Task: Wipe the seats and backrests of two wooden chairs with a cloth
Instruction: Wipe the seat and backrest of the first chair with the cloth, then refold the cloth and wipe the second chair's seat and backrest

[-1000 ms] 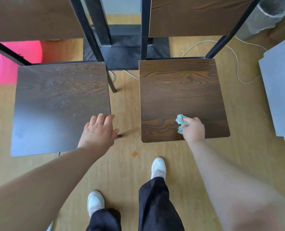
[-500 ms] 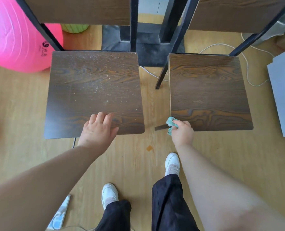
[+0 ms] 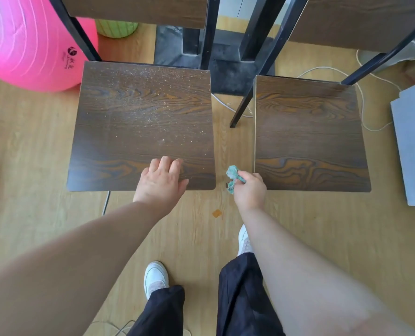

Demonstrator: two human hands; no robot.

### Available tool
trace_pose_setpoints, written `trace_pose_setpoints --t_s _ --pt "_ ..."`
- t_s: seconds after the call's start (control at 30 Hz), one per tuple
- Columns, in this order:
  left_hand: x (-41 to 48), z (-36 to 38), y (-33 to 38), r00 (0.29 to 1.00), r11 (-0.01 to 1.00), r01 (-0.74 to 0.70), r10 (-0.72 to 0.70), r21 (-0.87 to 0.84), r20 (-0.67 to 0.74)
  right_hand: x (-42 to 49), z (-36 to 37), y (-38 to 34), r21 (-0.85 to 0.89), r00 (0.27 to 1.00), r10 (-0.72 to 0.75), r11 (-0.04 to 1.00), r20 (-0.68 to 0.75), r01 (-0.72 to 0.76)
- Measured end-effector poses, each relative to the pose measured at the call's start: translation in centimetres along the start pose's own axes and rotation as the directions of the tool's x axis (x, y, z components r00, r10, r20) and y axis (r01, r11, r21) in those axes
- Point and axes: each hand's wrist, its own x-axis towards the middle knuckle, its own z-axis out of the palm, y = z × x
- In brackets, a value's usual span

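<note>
Pale wood-plank flooring [image 3: 56, 146] runs under two dark wood-grain chairs that stand side by side with a gap between them, a pink exercise ball [image 3: 24, 44] off to the far left and a white cable [image 3: 361, 98] trailing behind the right one. From the head camera, looking down past the person's dark trousers and white shoes, the left chair seat [image 3: 141, 117] is speckled with pale dust or crumbs, thickest toward its back edge, while the right chair seat [image 3: 308, 132] looks free of them. I'd judge the right seat done and the job shifting over to the dusty one. The left hand [image 3: 161, 181] lies flat and open on the front edge of the left seat, fingers spread forward, gripping nothing, as if steadying the chair. The right hand [image 3: 248, 190] hangs over the gap between the seats, closed around a crumpled teal cloth [image 3: 233, 177] that pokes out past the knuckles toward the left chair; it touches neither seat. Next, the cloth needs to go across onto the left seat and sweep the grit off. Only the lower edges of both backrests show at the top, so I cannot tell their state.
</note>
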Motion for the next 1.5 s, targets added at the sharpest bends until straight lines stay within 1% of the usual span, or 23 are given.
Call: trace_pose_setpoints --t_s 0.1,0.3,0.37,0.47,0.67,0.77,0.87,0.97,1.03,1.13,1.2,1.3,1.4,1.5 --pt "1.0 -0.5 2.0 1.0 1.0 0.012 -0.013 -0.008 -0.011 1.7 -2.6 0.1 0.013 1.0 -0.005 1.0 -0.021 0.006" --pt "3.5 -1.0 6.6 0.999 0.999 0.036 -0.036 0.003 -0.014 7.2 -9.3 3.1 -0.055 0.994 0.04 0.997 -0.097 -0.045" --pt "4.2 -0.8 7.9 0.998 0.998 0.061 -0.061 -0.006 -0.011 8.9 -11.0 4.4 -0.096 0.995 0.043 0.994 -0.088 -0.052" --pt "4.8 -0.3 9.1 0.995 0.995 0.1 -0.1 -0.008 0.005 10.7 -12.1 5.9 -0.106 0.997 0.065 0.992 -0.044 -0.069" --pt "4.9 0.1 10.8 0.987 0.987 0.159 -0.159 -0.027 0.009 10.1 -9.7 5.7 -0.065 0.985 0.064 0.996 0.157 -0.054" --pt "4.7 -0.1 10.9 0.984 0.983 0.179 -0.179 -0.039 0.007 9.5 -8.5 4.3 -0.015 0.948 0.065 0.998 0.311 -0.063" --pt "4.3 -0.6 10.2 0.976 0.975 0.216 -0.216 -0.054 -0.004 8.8 -7.6 2.0 0.117 0.885 0.069 0.983 0.461 -0.138" --pt "3.4 -1.4 8.6 0.966 0.964 0.251 -0.255 -0.086 -0.032 7.4 -6.8 -0.9 0.243 0.86 0.028 0.954 0.51 -0.175" --pt "2.5 -1.9 6.8 0.96 0.957 0.27 -0.276 -0.109 -0.044 6.0 -6.4 -3.1 0.268 0.866 -0.025 0.955 0.499 -0.126" --pt "0.9 -3.0 3.7 0.953 0.948 0.288 -0.298 -0.136 -0.055 3.2 -5.2 -6.3 0.241 0.891 -0.106 0.97 0.441 -0.004" --pt "-0.2 -4.1 1.5 0.954 0.948 0.283 -0.295 -0.148 -0.06 1.0 -4.2 -8.6 0.246 0.901 -0.141 0.969 0.41 0.039" --pt "-1.7 -5.9 -1.7 0.963 0.958 0.246 -0.259 -0.144 -0.074 -2.4 -3.0 -12.2 0.225 0.913 -0.177 0.969 0.367 0.097" --pt "-3.2 -7.9 -4.6 0.976 0.974 0.19 -0.201 -0.122 -0.088 -5.3 -2.3 -15.2 0.149 0.926 -0.192 0.977 0.327 0.15" --pt "-3.7 -9.6 -7.0 0.984 0.982 0.146 -0.156 -0.118 -0.082 -7.3 -1.9 -17.8 0.108 0.935 -0.208 0.977 0.287 0.184"
